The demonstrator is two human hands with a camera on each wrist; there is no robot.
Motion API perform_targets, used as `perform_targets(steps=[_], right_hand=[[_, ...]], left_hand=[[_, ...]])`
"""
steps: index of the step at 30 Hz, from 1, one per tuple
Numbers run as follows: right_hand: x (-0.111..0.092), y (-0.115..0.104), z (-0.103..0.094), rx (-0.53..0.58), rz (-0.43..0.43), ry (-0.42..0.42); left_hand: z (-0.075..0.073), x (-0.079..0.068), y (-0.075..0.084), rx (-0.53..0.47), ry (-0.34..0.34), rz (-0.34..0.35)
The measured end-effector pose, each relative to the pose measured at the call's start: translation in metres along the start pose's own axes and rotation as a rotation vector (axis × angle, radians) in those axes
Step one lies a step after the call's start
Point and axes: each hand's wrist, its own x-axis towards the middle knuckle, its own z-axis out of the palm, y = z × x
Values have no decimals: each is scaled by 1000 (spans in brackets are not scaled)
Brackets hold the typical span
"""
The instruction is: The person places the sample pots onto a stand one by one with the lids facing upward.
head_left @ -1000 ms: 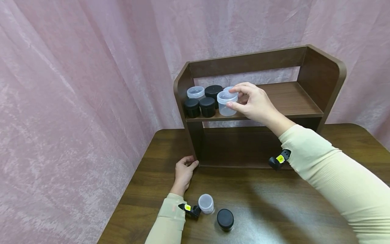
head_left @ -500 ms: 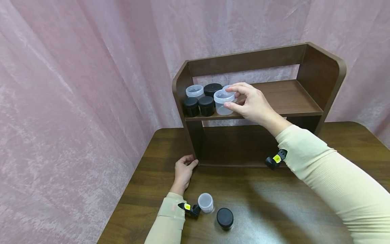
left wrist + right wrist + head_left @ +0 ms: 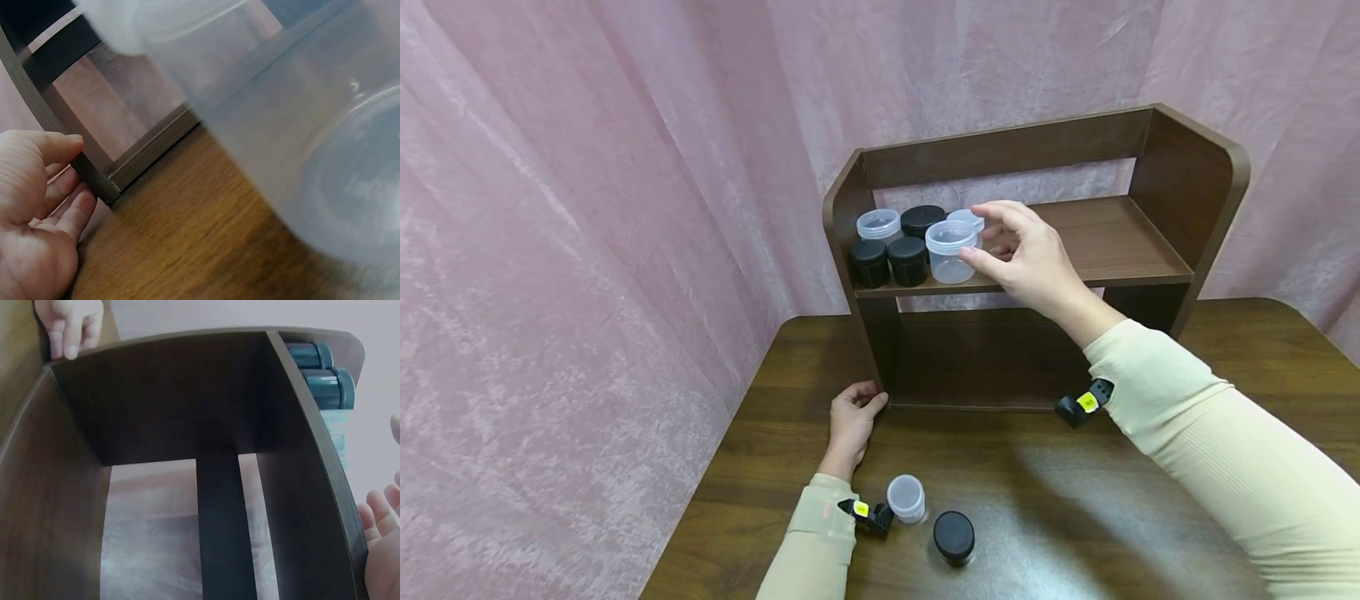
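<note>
At the front left foot of a brown two-tier desktop shelf (image 3: 1007, 362), my left hand (image 3: 852, 422) pinches the side panel's edge; the left wrist view shows thumb and fingers about that panel (image 3: 94, 178). On the upper tier, my right hand (image 3: 1026, 258) is spread beside a clear plastic jar (image 3: 951, 254) without a lid, its thumb tip right at the rim. Behind that jar stands another clear jar (image 3: 968, 221). To the left are two small black-lidded jars (image 3: 870, 263), a larger black-lidded jar (image 3: 923, 219) and a clear jar (image 3: 878, 223) at the back.
On the wooden table (image 3: 760, 467), a small white-lidded jar (image 3: 907, 498) stands near my left wrist camera, and a black-lidded jar (image 3: 955, 537) stands to its right. A clear container (image 3: 300, 144) fills much of the left wrist view. Pink curtain (image 3: 625, 208) hangs behind.
The clear jar shifted slightly left on the upper tier, then my right hand let go, its fingers spreading and drawing back to the right. My left hand has stayed at the shelf's foot.
</note>
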Motion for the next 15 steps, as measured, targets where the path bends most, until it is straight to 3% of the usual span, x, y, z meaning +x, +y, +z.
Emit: perform_targets(steps=[8,11,15], right_hand=[[-36,-15,-5,50,-66,39],[-56,-11,-6,42,-97,-5],[-84,-8,-3,51,-99,-123]], left_hand=[[0,0,1,-6,-8,-8],[0,0,1,2,-2,-6],[0,1,2,2,0,-1]])
